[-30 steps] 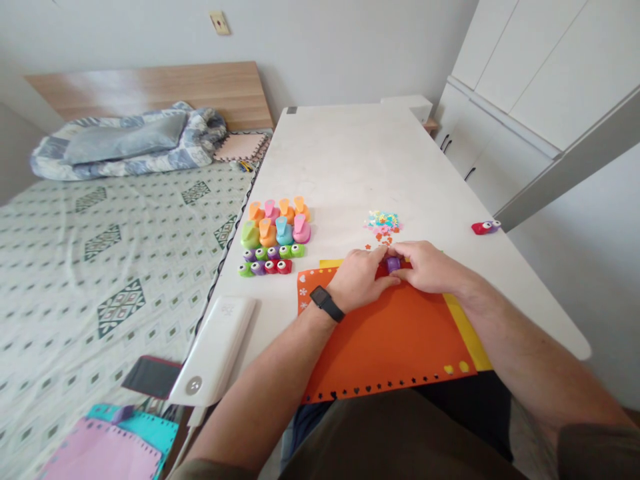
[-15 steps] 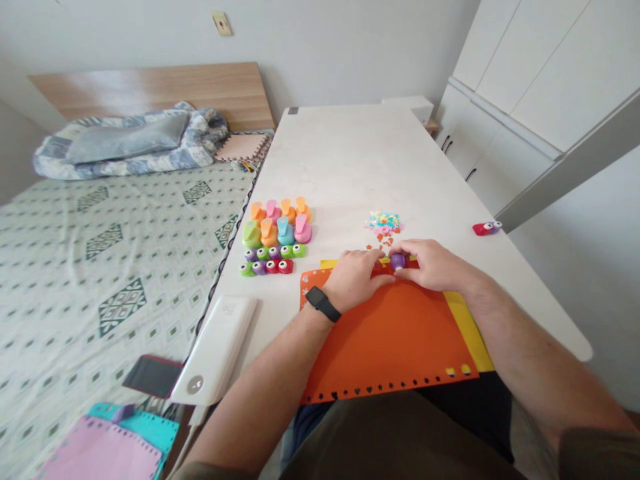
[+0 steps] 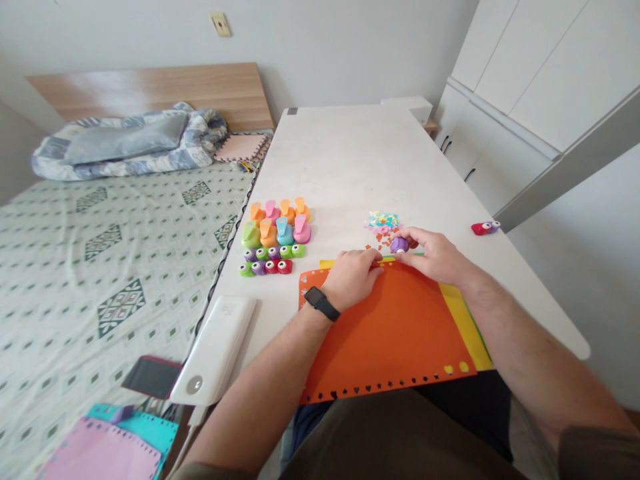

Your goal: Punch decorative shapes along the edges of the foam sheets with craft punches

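Note:
An orange foam sheet [image 3: 395, 333] lies on the white table [image 3: 350, 160] over a yellow sheet [image 3: 463, 320]; small shapes are punched along its edges. My left hand [image 3: 354, 279], with a black watch on the wrist, rests with curled fingers on the sheet's far edge. My right hand [image 3: 433, 257] pinches a small purple and red punch [image 3: 400, 245] just beyond the sheet's far edge, beside a little heap of coloured punched bits [image 3: 383, 223].
Rows of small and larger coloured punches [image 3: 277, 237] stand at the table's left. A red and purple punch [image 3: 484, 228] sits near the right edge. A white device [image 3: 215, 360] lies front left. A bed [image 3: 110, 247] with a phone [image 3: 153, 377] and foam sheets [image 3: 115, 447] is to the left.
My right hand has lifted the small punch off the orange sheet's far edge and carried it a little farther away, toward the heap of bits. My left hand stayed on the sheet.

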`<state>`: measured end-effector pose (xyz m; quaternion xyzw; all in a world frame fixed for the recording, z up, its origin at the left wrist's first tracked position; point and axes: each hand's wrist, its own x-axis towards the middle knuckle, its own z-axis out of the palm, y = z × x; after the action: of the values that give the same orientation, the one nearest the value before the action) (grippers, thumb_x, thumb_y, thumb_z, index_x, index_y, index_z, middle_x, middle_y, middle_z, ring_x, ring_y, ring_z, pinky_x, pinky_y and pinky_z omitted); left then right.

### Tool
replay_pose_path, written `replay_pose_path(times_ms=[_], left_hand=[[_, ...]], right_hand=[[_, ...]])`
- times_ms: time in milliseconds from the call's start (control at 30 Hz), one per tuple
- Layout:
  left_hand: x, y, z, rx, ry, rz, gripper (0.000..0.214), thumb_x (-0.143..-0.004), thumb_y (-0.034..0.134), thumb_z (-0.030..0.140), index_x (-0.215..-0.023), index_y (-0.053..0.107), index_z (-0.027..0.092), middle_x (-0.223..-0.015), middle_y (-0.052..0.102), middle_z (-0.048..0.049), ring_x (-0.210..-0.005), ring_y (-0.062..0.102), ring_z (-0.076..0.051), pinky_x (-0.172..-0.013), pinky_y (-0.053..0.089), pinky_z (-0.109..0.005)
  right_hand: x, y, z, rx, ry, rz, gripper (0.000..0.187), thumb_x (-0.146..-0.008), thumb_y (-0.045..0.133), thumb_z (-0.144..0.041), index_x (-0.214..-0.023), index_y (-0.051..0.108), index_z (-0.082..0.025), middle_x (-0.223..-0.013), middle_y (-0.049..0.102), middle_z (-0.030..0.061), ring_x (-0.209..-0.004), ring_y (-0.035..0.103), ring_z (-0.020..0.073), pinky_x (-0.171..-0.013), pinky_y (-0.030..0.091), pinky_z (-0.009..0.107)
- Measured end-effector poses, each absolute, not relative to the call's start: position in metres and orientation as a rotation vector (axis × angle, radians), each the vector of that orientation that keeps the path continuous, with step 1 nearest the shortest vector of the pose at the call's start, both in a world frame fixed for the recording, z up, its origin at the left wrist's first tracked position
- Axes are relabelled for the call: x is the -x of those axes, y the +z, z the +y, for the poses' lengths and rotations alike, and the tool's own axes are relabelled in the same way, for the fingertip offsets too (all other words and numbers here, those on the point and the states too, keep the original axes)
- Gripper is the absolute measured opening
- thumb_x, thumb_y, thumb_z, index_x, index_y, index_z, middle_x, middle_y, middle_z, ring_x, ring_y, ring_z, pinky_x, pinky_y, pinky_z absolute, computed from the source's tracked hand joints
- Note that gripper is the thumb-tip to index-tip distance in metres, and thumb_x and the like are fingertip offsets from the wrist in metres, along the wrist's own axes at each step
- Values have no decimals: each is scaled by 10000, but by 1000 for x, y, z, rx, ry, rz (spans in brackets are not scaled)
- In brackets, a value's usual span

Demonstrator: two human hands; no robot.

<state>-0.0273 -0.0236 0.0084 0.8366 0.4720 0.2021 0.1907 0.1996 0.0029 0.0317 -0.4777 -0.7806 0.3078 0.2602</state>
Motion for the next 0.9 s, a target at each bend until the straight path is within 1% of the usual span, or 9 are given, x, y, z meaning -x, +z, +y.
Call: replay_pose_path(times_ms=[100,200,367,567,667,800,900], left_hand=[[27,10,-24,-2354,561,1336,175,-948,579,274,-1090,652,204,-1031,756,-64,-955,709,-214,-890,535,-344],[27,10,-24,-2352,548,1352,171,-952,563,263,-1089,652,209,-1030,757,-63,-948,710,-212,-886,536,-344],[27,9,-24,-2346,562,1342,169,-961,542,262,-1078,651,207,-1023,757,-61,-945,711,-212,-883,537,-341],[28,7,-24,-2349,582,1339,176,-942,577,277,-1086,651,209,-1013,756,-61,-941,709,-212,-878,538,-339],[29,7,-24,-2350,580,1342,187,-928,602,295,-1085,654,207,-1005,755,-59,-939,709,-215,-879,539,-343],[32,8,-24,-2345,565,1362,215,-922,611,308,-1106,659,207,-1020,754,-63,-951,707,-218,-887,542,-350],[35,9,-24,-2346,541,1372,227,-913,621,317,-1108,660,207,-1024,753,-67,-949,706,-223,-875,544,-351]], right_hand=[[-202,30,5,1329,816,-2064,333,-889,671,-379,-1179,672,-215,-1050,738,59,-913,661,226,-898,515,383],[-204,24,9,1341,877,-1973,401,-916,639,-456,-1236,656,-215,-1066,737,65,-924,668,233,-883,528,380],[-206,17,13,1321,993,-1859,458,-916,622,-552,-1238,659,-227,-1104,738,60,-1003,676,257,-923,539,398],[-205,17,13,1297,1109,-1769,454,-918,617,-586,-1200,679,-236,-1109,735,58,-1024,670,250,-945,534,383],[-203,20,12,1250,1186,-1698,443,-929,599,-592,-1151,693,-221,-1048,736,63,-953,673,229,-911,539,369],[-200,24,10,1187,1268,-1589,433,-933,590,-599,-1028,716,-196,-978,745,78,-879,676,207,-865,541,345],[-200,24,11,1165,1305,-1521,436,-937,588,-595,-992,719,-183,-940,749,86,-837,679,198,-815,539,329]])
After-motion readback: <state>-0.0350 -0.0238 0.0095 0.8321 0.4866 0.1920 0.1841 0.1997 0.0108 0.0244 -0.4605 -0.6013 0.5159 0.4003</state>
